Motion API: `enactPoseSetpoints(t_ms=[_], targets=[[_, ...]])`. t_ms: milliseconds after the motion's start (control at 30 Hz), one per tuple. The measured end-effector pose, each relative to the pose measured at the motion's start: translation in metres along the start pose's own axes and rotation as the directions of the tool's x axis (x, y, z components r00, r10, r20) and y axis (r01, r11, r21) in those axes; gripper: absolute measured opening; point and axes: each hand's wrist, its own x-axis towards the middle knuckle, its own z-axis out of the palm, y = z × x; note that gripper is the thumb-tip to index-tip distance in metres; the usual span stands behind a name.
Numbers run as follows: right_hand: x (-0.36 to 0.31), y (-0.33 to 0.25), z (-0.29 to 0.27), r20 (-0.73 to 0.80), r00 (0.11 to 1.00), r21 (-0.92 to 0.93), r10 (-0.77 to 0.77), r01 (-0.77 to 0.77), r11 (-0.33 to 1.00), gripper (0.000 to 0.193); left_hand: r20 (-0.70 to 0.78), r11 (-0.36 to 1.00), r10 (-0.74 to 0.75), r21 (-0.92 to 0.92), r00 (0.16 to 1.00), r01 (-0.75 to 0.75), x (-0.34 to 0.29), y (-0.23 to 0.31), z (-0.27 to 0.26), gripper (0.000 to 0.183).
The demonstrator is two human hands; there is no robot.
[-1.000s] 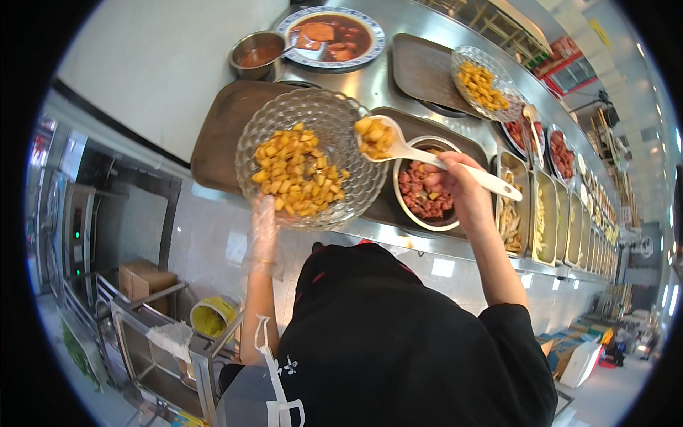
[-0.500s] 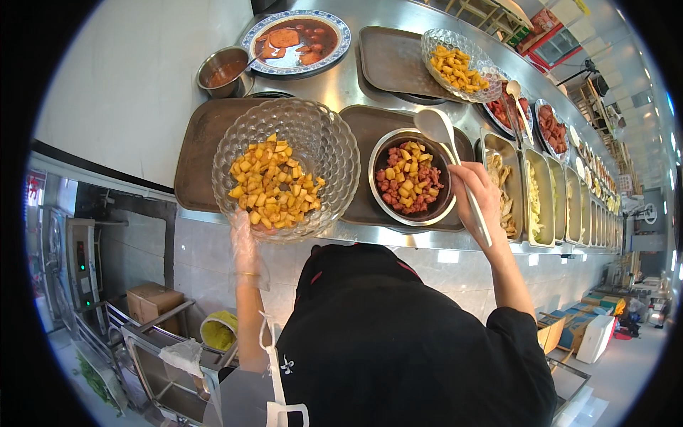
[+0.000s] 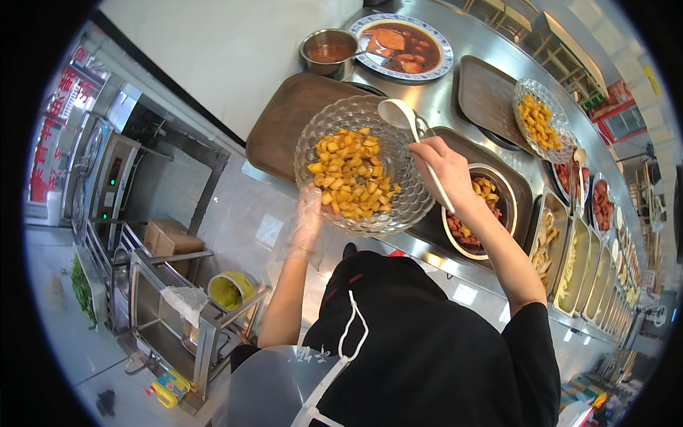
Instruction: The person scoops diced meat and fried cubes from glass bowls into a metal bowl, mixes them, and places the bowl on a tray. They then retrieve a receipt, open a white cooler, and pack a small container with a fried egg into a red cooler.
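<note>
My left hand, in a clear plastic glove, grips the near-left rim of a large dimpled glass bowl. Yellow-brown diced potatoes lie heaped in that bowl's left half. Between the fingers of my bare right hand is the handle of a white spoon. Its scoop hangs over the bowl's far-right side, apart from the cubes. Partly hidden under my right forearm, a round metal bowl contains reddish diced meat topped with similar cubes.
Left of the glass bowl lies a brown tray. Behind stand a small metal pot of sauce and a blue-rimmed plate. Another glass bowl of yellow pieces is farther right. Metal food pans line the counter's right side.
My right hand has carried the spoon left, from beside the metal bowl to over the glass bowl. My left hand keeps its hold on the rim. The whole view has turned and shifted.
</note>
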Motion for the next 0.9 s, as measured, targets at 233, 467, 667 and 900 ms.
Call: enactPoseSetpoints(t_ms=[233, 467, 667, 900], targets=[[-0.004, -0.012, 0.048, 0.127, 0.964, 0.075, -0.233, 0.225, 0.971, 0.026, 0.031, 0.992, -0.106, -0.061, 0.994, 0.108, -0.015, 0.029, 0.005, 0.047], [-0.025, -0.017, 0.017, 0.409, 0.873, 0.504, 0.264, -0.458, 0.733, 0.017, 0.024, 0.993, 0.051, 0.101, 0.998, -0.053, -0.019, 0.036, 0.007, 0.056], [-0.026, -0.022, 0.036, 0.566, 0.627, 0.707, 0.535, -0.703, 0.076, 0.024, 0.036, 0.983, 0.028, 0.182, 0.999, -0.034, -0.027, 0.051, 0.006, 0.060], [-0.027, -0.018, 0.013, 0.552, 0.603, 0.754, 0.576, -0.656, -0.037, 0.025, 0.034, 0.996, 0.075, 0.052, 0.997, -0.076, -0.013, 0.024, 0.006, 0.056]])
